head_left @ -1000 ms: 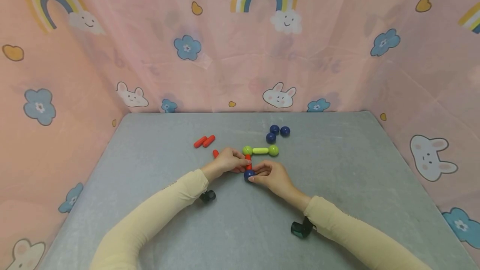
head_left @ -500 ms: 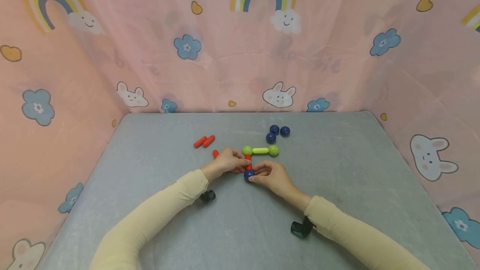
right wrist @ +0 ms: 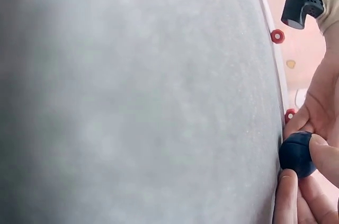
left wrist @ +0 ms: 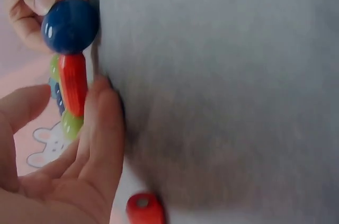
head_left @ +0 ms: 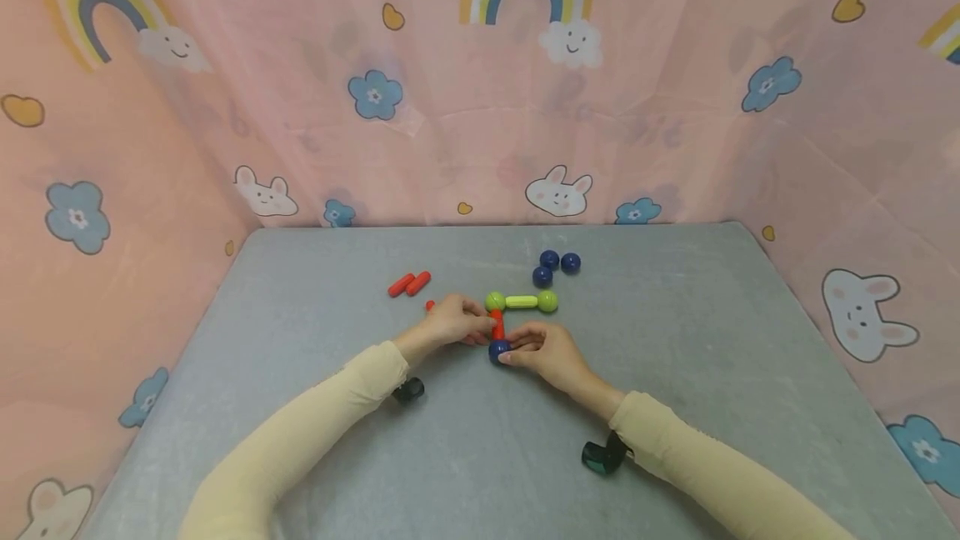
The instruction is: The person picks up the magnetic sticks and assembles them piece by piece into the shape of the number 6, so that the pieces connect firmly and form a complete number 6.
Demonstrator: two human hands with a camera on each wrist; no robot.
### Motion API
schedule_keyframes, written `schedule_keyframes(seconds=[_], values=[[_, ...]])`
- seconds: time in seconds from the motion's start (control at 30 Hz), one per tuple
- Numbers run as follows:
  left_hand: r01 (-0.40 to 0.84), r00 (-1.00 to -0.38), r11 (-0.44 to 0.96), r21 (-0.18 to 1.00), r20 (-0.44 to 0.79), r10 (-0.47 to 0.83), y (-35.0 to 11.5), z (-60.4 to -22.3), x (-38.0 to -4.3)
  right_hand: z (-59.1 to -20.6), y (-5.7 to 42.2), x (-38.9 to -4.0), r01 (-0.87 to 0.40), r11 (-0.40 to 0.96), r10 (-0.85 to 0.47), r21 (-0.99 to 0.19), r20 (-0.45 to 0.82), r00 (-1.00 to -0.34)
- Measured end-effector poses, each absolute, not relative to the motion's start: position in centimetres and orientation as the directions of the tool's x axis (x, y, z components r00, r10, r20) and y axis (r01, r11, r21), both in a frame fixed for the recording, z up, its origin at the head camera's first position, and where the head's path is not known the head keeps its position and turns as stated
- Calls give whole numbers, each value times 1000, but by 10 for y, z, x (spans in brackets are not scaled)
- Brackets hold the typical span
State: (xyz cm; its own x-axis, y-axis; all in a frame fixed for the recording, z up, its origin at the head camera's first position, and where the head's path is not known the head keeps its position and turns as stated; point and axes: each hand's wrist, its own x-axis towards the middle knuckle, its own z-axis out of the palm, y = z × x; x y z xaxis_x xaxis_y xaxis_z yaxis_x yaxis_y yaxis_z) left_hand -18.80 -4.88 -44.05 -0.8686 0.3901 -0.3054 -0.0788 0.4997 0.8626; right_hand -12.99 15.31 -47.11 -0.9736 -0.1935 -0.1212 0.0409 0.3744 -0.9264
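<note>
A blue ball (head_left: 498,352) lies on the table, pinched between the thumb and fingers of my right hand (head_left: 551,361). From it a red rod (head_left: 498,325) runs away to a green ball (head_left: 495,301). That ball joins a yellow-green rod (head_left: 521,302) with a second green ball (head_left: 548,301) at its right end. Beside the red rod is my left hand (head_left: 456,322). In the left wrist view its thumb (left wrist: 29,106) stands apart from the red rod (left wrist: 74,83), and its straight fingers (left wrist: 106,123) lie along the rod's other side.
Two red rods (head_left: 409,283) lie side by side at the back left. Another red rod (head_left: 430,305) is mostly hidden behind my left hand. Three loose blue balls (head_left: 543,277) sit beyond the green pieces. A pink patterned cloth (head_left: 435,148) surrounds the grey table (head_left: 675,315).
My left hand has loosened from the red rod and its wrist has shifted slightly left. The right hand keeps its pinch on the blue ball, and the joined pieces stay in place.
</note>
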Motion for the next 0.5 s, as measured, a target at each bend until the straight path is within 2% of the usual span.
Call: schedule_keyframes(seconds=[0.17, 0.27, 0.37, 0.5], values=[[100, -934, 565, 819, -119, 338, -67, -431, -190, -472, 153, -131, 35, 366, -203, -930, -117, -972], [126, -959, 563, 817, -44, 278, -80, -427, -193, -472, 154, -131, 37, 364, -204, -931, -119, -972], [109, -973, 569, 815, -30, 229, -93, -429, -195, -473, 155, -131, 41, 363, -208, -931, -123, -970], [60, -976, 579, 813, -73, 204, -107, -435, -197, -472, 156, -131, 43, 359, -222, -932, -130, -966]])
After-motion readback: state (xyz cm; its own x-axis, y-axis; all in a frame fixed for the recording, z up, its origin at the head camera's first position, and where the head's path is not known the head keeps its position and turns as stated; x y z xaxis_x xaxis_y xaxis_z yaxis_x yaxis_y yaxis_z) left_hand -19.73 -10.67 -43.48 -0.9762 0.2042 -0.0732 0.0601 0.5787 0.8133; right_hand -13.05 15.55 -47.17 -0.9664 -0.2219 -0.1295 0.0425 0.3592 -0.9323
